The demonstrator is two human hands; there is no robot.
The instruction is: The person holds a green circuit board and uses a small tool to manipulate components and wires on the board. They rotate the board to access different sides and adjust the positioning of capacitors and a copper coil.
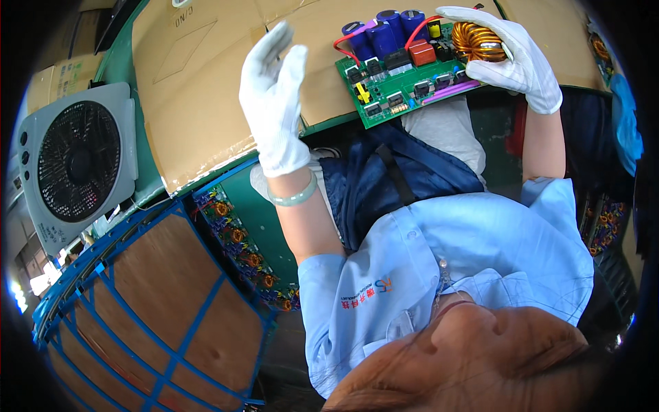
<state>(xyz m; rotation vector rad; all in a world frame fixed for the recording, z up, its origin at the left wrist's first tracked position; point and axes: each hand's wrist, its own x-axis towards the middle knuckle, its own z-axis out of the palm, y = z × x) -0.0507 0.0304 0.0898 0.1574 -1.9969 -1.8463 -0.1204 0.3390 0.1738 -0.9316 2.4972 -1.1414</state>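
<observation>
A green circuit board point(391, 89) lies tilted at the bench's near edge, its lower corner reaching past that edge. It carries several blue cylindrical capacitors point(384, 36), an orange-red block point(421, 53), red wires and purple strips. At its right end sits a copper-wound ring coil point(475, 42). My right hand point(511, 55), in a white glove, wraps round this coil, with fingers above and thumb below. To the left of the board, my left hand point(274, 99), also gloved in white, is raised, open and holding nothing; its thumb stands apart from the fingers.
Brown cardboard point(206, 89) covers the bench top. A grey box fan point(79, 161) stands at the left. Below it is a brown panel with blue frame bars point(168, 360). Several more boards with coils point(237, 235) sit low beside the bench, and others point(607, 223) at the right.
</observation>
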